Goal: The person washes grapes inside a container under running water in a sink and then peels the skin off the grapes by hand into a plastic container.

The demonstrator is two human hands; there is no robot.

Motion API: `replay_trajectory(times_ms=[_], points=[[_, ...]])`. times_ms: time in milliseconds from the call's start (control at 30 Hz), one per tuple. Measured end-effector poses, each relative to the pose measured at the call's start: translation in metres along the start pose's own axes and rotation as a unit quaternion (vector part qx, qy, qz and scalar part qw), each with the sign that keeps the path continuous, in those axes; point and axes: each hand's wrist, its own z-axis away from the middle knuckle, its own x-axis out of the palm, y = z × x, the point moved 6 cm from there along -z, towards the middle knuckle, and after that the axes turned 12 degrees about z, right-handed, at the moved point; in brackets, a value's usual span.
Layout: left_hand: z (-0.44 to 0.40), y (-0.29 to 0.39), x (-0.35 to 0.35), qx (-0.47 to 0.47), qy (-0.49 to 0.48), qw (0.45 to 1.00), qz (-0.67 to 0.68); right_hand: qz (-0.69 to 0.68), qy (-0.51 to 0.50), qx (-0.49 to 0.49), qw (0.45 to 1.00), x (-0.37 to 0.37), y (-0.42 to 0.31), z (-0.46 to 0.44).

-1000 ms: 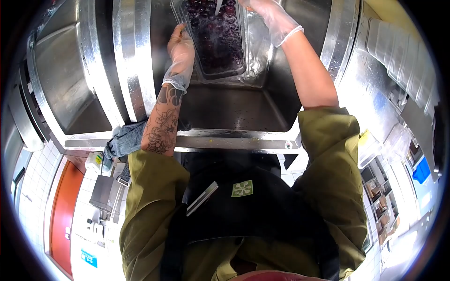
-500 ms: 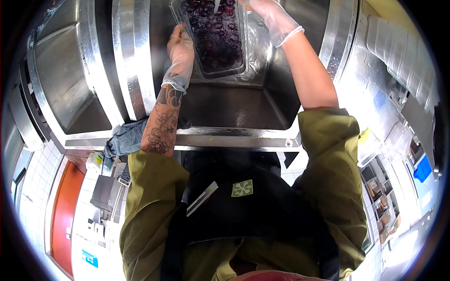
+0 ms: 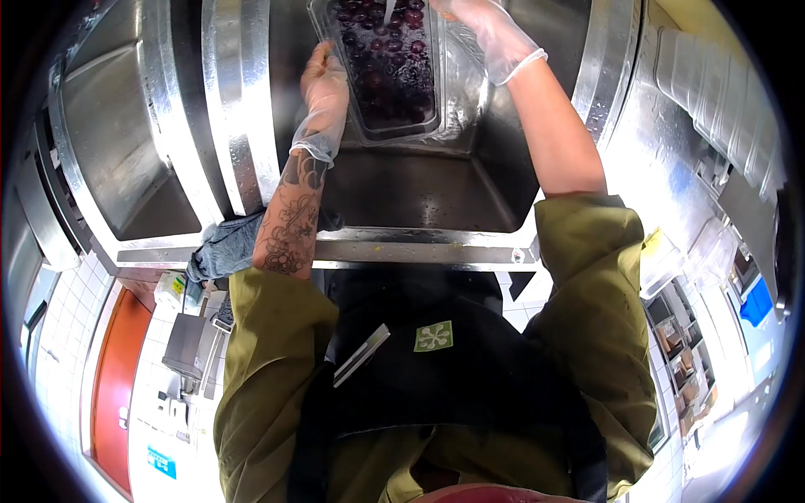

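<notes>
A clear plastic container [image 3: 394, 130] full of small round dark red fruit [image 3: 386, 67] and water is held over the sink, slightly tilted in view. A thin stream of water [image 3: 389, 12] falls into its far end. My left hand [image 3: 324, 88], in a see-through glove, grips the container's left side, with fingers at the rim. At its far right corner is my right hand [image 3: 490, 33], also gloved and closed on the rim. The top picture edge cuts off some right fingertips. Whether the fruit are grapes or cherries I cannot tell.
The steel sink basin [image 3: 428, 193] surrounds the container, with a second basin [image 3: 138, 142] to the left. A grey cloth [image 3: 226, 247] hangs over the front edge beside my left forearm. Clear plastic containers [image 3: 662, 264] stand at the right.
The container and both hands have shifted very slightly to the right. Water keeps running onto the fruit, and the grip of both hands looks the same.
</notes>
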Motion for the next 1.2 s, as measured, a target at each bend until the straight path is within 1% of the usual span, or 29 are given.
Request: replay_trajectory(times_ms=[67,167,267,333,367,433,467,500,600,633,700,733,800,833,900,933,1000,1033,1067,1100,1133,1200], points=[[-0.004,-0.004,-0.001,0.007,0.005,1.0,-0.017,0.024,0.003,-0.005,1.0,-0.002,0.0,0.0],[-0.004,-0.005,0.001,-0.005,0.0,1.0,0.018,0.052,0.006,-0.02,0.998,-0.002,0.001,-0.005],[-0.018,-0.022,-0.004,-0.027,0.005,0.998,0.055,0.073,0.081,-0.036,0.993,-0.001,0.009,-0.009],[-0.025,-0.04,-0.008,-0.051,0.017,0.998,0.027,0.186,0.047,-0.027,0.981,0.011,0.03,-0.036],[-0.026,-0.041,-0.009,-0.057,0.02,0.998,-0.008,0.241,0.03,-0.023,0.97,0.018,0.041,-0.044],[-0.021,-0.037,-0.008,-0.061,0.021,0.993,-0.098,0.067,0.026,0.036,0.997,0.031,0.065,-0.042],[-0.014,-0.032,-0.005,-0.048,0.023,0.989,-0.135,-0.02,0.022,0.065,0.997,0.038,0.076,-0.039],[-0.007,-0.026,-0.003,-0.035,0.026,0.984,-0.173,-0.043,0.013,0.078,0.996,0.043,0.083,-0.035],[-0.013,-0.033,-0.002,-0.052,-0.008,0.981,-0.189,-0.012,0.002,0.104,0.994,0.049,0.107,-0.045],[-0.015,-0.033,0.0,-0.068,-0.015,0.979,-0.19,-0.081,0.011,0.118,0.99,0.051,0.113,-0.042],[-0.015,-0.033,0.005,-0.104,-0.03,0.976,-0.191,-0.151,0.027,0.104,0.983,0.054,0.122,-0.032],[-0.015,-0.033,0.006,-0.088,-0.025,0.979,-0.18,-0.186,0.036,0.094,0.977,0.052,0.123,-0.029],[-0.013,-0.037,0.006,-0.055,-0.016,0.986,-0.158,-0.185,0.049,0.148,0.97,0.056,0.122,-0.004],[-0.013,-0.045,0.002,-0.052,-0.036,0.979,-0.193,-0.184,0.055,0.174,0.966,0.056,0.119,0.007],[-0.013,-0.061,-0.012,-0.044,-0.077,0.961,-0.263,-0.028,0.073,0.157,0.984,0.076,0.151,0.015],[-0.009,-0.068,-0.016,-0.074,-0.073,0.948,-0.301,0.05,0.082,0.147,0.985,0.084,0.161,0.017],[0.006,-0.077,-0.028,-0.133,-0.064,0.914,-0.377,0.076,0.009,0.17,0.983,0.094,0.155,0.044],[0.012,-0.079,-0.033,-0.142,-0.059,0.912,-0.38,0.035,-0.003,0.19,0.981,0.097,0.149,0.065],[0.018,-0.081,-0.037,-0.152,-0.055,0.909,-0.383,0.039,-0.044,0.202,0.978,0.1,0.143,0.081],[0.022,-0.083,-0.042,-0.163,-0.051,0.906,-0.386,0.117,-0.006,0.162,0.98,0.112,0.159,0.08],[0.022,-0.087,-0.045,-0.167,-0.069,0.895,-0.408,0.195,0.033,0.12,0.973,0.124,0.174,0.08],[0.021,-0.088,-0.046,-0.172,-0.105,0.87,-0.449,0.234,-0.005,0.13,0.963,0.127,0.172,0.089]])
